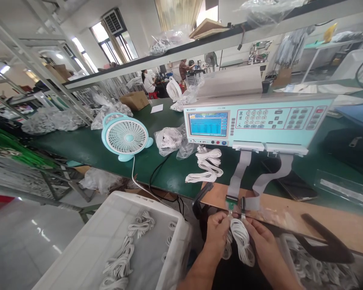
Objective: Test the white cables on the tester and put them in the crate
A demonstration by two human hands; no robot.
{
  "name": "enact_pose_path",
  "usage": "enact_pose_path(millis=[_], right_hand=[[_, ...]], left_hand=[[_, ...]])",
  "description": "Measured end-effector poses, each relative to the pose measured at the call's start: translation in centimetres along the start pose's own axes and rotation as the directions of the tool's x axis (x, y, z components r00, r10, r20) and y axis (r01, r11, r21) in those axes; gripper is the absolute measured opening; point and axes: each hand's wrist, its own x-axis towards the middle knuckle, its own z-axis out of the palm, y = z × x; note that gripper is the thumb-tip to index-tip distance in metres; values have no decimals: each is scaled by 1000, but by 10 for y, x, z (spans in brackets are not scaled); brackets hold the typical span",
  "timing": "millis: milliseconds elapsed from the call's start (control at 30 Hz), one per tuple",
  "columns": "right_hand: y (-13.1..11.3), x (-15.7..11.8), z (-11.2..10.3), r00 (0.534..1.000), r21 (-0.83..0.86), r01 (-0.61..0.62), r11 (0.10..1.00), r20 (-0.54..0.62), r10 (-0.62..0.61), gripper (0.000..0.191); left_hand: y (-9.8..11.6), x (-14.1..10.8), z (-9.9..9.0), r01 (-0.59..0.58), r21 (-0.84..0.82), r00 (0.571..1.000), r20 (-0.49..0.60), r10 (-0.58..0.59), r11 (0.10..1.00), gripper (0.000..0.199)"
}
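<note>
Near the bottom centre, a coiled white cable (242, 241) hangs between my two hands. My left hand (217, 231) pinches one cable end at a small green board (231, 202). My right hand (261, 237) has its fingers closed on the other cable end, just under a black connector (243, 204). Grey ribbon cables (240, 173) run from these connectors up to a light-blue tester (260, 121) with a lit screen (208, 124). Several coiled white cables (207, 165) lie on the green table in front of the tester.
A white bin (169, 213) with coiled cables stands at lower left. A blue fan (128, 137) and a bagged cable (168, 141) are on the table. A clear container (317, 266) of cables sits at lower right, below a black clamp (326, 241). People work in the background.
</note>
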Motion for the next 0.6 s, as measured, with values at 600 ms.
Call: enact_pose_path(millis=[600], right_hand=[[-3, 1, 1, 998, -31, -53, 998, -42, 52, 38]], left_hand=[[0, 0, 5, -56, 91, 998, 26, 54, 994, 47]])
